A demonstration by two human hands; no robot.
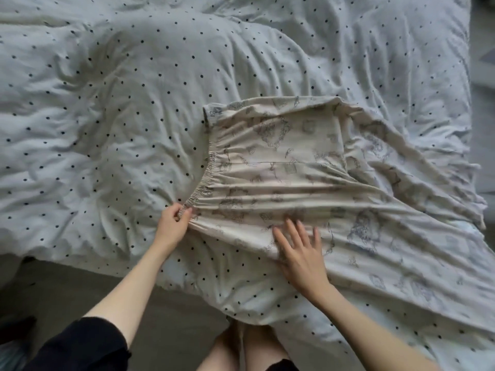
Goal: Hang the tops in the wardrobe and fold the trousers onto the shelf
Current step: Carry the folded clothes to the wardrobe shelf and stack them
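trousers (294, 167) | cream, printed | spread flat, creased | elastic waistband left

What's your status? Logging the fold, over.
Left hand pinching trousers waistband. Right hand flat on the fabric. Trousers spread on duvet, unfolded. Nothing in the way.

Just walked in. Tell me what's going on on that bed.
A person is laying out a pair of cream printed trousers on the polka-dot duvet. The left hand pinches the near end of the elastic waistband, while the right hand lies flat with fingers spread on the fabric, apparently smoothing it. The legs trail off to the right, creased. No fold has been made yet, and neither wardrobe nor shelf is in view.
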